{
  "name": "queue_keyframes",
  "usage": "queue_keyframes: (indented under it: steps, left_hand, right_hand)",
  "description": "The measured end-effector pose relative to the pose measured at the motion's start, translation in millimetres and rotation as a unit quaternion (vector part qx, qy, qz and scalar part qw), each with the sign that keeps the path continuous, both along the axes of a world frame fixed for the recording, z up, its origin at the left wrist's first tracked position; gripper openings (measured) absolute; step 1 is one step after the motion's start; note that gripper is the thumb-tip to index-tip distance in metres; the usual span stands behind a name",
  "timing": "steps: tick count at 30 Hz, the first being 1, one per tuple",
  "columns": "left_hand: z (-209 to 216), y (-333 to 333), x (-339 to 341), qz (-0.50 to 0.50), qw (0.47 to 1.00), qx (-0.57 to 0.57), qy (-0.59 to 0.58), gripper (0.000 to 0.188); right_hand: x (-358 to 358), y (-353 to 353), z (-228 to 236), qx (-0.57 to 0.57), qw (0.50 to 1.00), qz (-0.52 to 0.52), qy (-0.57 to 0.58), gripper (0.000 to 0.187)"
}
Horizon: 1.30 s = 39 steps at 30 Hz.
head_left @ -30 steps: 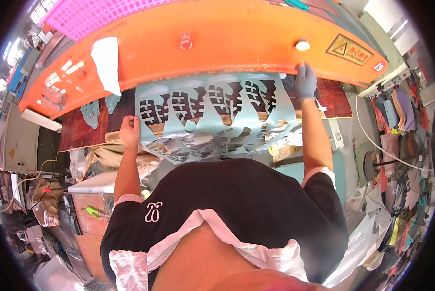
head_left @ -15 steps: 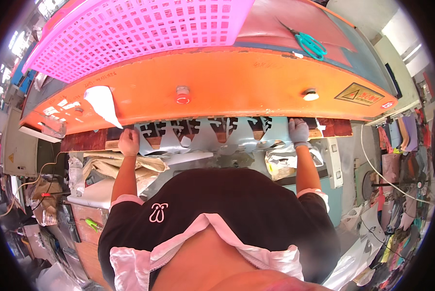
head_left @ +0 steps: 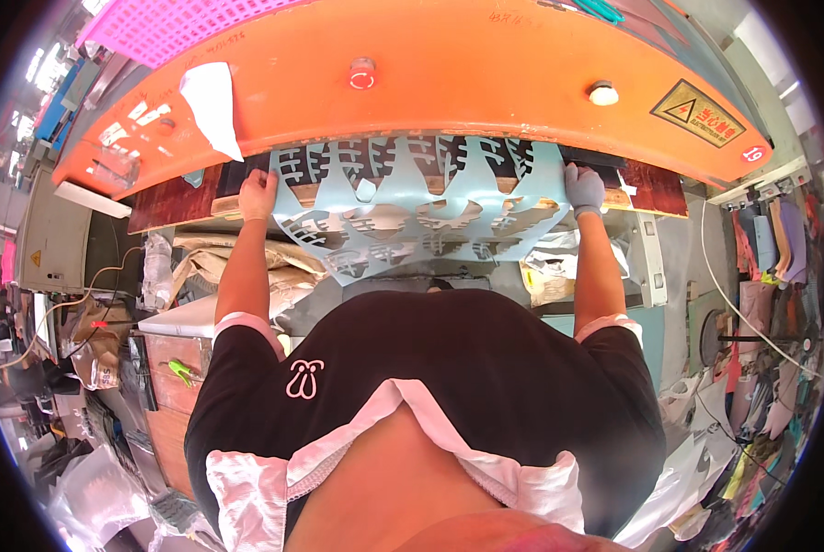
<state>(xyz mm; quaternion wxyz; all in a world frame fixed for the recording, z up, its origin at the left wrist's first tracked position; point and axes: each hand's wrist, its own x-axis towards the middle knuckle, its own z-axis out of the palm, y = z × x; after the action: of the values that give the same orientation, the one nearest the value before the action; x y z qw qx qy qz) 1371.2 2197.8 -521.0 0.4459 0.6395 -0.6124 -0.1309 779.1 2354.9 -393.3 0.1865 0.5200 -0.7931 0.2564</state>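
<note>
A pale blue-grey sheet (head_left: 410, 193) full of cut-out holes lies partly on the machine bed and droops over its front edge toward me. My left hand (head_left: 257, 194) is bare, its fingers closed at the sheet's left edge. At the opposite edge my right hand (head_left: 584, 188), in a grey glove, is closed too. Both arms reach out straight, holding the sheet spread between them. Its far part runs in beneath the orange machine beam (head_left: 458, 83). My fingertips are partly hidden.
A red button (head_left: 361, 74) and a white knob (head_left: 603, 93) stick out from the beam, with a white paper (head_left: 211, 106) hanging on it. A pink basket (head_left: 168, 28) and teal scissors handles (head_left: 601, 9) sit on top. Brown wrapping (head_left: 269, 262) lies below the bed.
Much more of the sheet now shows, hanging off the front edge toward my body. Beam and hands appear higher in the view. Both hands stay at the sheet's side edges.
</note>
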Motion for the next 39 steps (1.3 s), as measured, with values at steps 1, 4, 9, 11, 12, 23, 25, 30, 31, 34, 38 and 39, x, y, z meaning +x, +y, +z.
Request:
queue_keyframes:
  steps: [1,4,9,11,12,23,25,30,31,34,38,39]
  left_hand:
    - [-2,7,1,0.001,1.000,-0.030,-0.010,0.033]
    - [-16,52,5,0.029,0.998,-0.035,-0.032,0.032]
    - [-30,140,15,0.043,0.997,-0.060,-0.023,0.028]
    - [-38,179,22,0.043,0.995,-0.082,-0.022,0.026]
    - [-39,195,19,0.045,0.995,-0.088,-0.018,0.025]
    - [-70,378,62,0.000,0.992,-0.121,-0.026,0.017]
    - [-74,403,69,-0.010,0.992,-0.127,-0.026,0.017]
    - [-74,433,74,-0.018,0.994,-0.106,-0.008,0.013]
    - [-71,439,74,-0.025,0.996,-0.084,0.004,0.014]
    - [-43,445,64,-0.023,0.992,-0.113,-0.041,0.030]
    - [4,411,-18,-0.182,0.966,-0.173,-0.067,0.038]
    - [10,398,-46,-0.221,0.958,-0.159,-0.084,0.041]
  right_hand:
    - [3,8,-3,-0.004,1.000,0.007,-0.005,0.044]
    - [11,47,-16,0.010,1.000,-0.014,-0.006,0.044]
    - [19,129,-36,-0.036,0.999,0.027,0.005,0.037]
    - [27,166,-43,-0.033,0.999,0.028,-0.005,0.038]
    - [25,180,-42,-0.046,0.998,0.037,0.032,0.037]
    - [77,358,-81,-0.041,0.999,-0.022,-0.005,0.030]
    - [84,382,-81,-0.025,1.000,-0.003,-0.013,0.029]
    - [107,369,-51,-0.059,0.996,0.066,0.010,0.029]
    - [123,355,-47,-0.059,0.996,0.062,0.037,0.035]
    - [188,290,-34,-0.067,0.980,0.184,-0.035,0.051]
    - [283,219,-30,0.173,0.968,0.179,0.024,0.079]
    - [305,214,-31,0.194,0.970,0.147,0.011,0.084]
